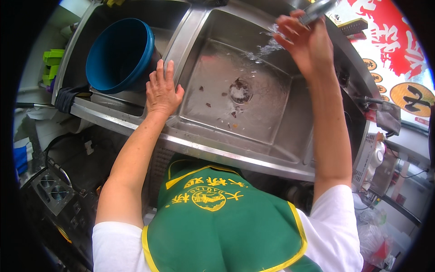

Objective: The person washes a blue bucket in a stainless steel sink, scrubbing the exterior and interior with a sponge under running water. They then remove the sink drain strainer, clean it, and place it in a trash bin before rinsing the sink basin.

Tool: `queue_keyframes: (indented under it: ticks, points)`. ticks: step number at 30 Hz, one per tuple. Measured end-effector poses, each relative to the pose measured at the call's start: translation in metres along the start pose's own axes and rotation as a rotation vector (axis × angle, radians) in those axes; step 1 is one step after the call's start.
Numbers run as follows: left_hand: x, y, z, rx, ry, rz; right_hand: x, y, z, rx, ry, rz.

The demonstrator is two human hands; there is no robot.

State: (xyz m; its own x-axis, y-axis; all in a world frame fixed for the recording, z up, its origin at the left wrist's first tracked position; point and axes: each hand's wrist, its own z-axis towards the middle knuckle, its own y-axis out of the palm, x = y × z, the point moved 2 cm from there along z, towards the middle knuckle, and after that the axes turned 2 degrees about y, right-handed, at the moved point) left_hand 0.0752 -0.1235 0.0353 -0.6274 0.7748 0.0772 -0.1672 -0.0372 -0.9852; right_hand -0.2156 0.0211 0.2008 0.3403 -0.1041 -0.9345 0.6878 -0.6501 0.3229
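My left hand (163, 89) rests palm down on the metal divider (184, 47) between two sink basins, its fingers a little apart and holding nothing. Just left of it, a blue plastic bucket (151, 44) stands tilted in the left basin. My right hand (302, 44) is raised and blurred at the metal tap spout (314, 13); whether it grips the spout or only touches it cannot be told. Water (268, 47) splashes from beside its fingers into the middle stainless steel basin (204, 102). Dark scraps (208, 105) and small pale bits lie around the drain (241, 91).
The sink's front rim (238, 153) runs across before my green apron (238, 227). A dark cloth (69, 98) hangs over the left rim. Brushes (353, 27) lie behind the sink at the right. Another basin is partly hidden by my right arm.
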Motion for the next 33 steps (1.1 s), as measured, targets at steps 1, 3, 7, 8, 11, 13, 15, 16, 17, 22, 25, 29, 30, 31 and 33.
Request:
queue_keyframes:
  ticks: [1, 3, 7, 8, 11, 13, 15, 16, 17, 22, 25, 29, 30, 31, 33]
  points:
    - [-0.001, 0.0, -0.001, 0.0, -0.005, 0.003, 0.003, 0.013, 0.008, -0.003, 0.009, 0.034]
    - [-0.001, 0.001, -0.001, 0.001, -0.008, 0.0, 0.011, 0.041, 0.026, 0.124, 0.054, 0.151]
    - [0.0, 0.001, 0.001, 0.006, 0.006, -0.019, 0.017, 0.046, 0.058, 0.197, 0.038, 0.086]
    - [0.001, -0.001, 0.002, -0.002, 0.006, -0.017, 0.018, 0.044, 0.062, 0.21, 0.035, 0.085]
    - [0.001, -0.001, 0.001, -0.009, 0.0, -0.017, 0.023, 0.042, 0.071, 0.236, 0.095, 0.139]
    - [-0.001, -0.001, 0.0, -0.007, -0.001, -0.014, 0.025, 0.041, 0.073, 0.233, 0.115, 0.175]
    - [0.0, -0.001, 0.001, -0.003, 0.003, -0.008, 0.026, 0.038, 0.076, 0.17, 0.109, 0.158]
    - [0.0, -0.001, 0.001, -0.004, 0.003, -0.01, 0.028, 0.035, 0.08, 0.137, 0.117, 0.169]
    - [0.0, 0.0, 0.0, -0.006, 0.003, -0.012, 0.03, 0.032, 0.083, 0.104, 0.124, 0.179]
    - [0.0, -0.002, 0.001, -0.017, 0.0, -0.015, 0.039, 0.024, 0.092, -0.033, 0.204, 0.358]
    - [0.001, -0.003, 0.001, -0.03, -0.007, -0.01, 0.044, 0.023, 0.098, -0.136, 0.273, 0.445]
    - [0.0, -0.001, 0.001, -0.019, -0.003, -0.009, 0.056, 0.03, 0.101, 0.026, 0.412, 0.414]
    - [0.0, 0.0, 0.0, -0.011, 0.001, -0.01, 0.061, 0.028, 0.103, 0.001, 0.433, 0.392]
    - [0.0, -0.001, 0.001, -0.013, 0.0, -0.011, 0.068, 0.027, 0.105, -0.041, 0.444, 0.355]
    - [0.0, -0.001, 0.001, -0.019, -0.004, -0.015, 0.08, 0.031, 0.105, -0.127, 0.467, 0.279]
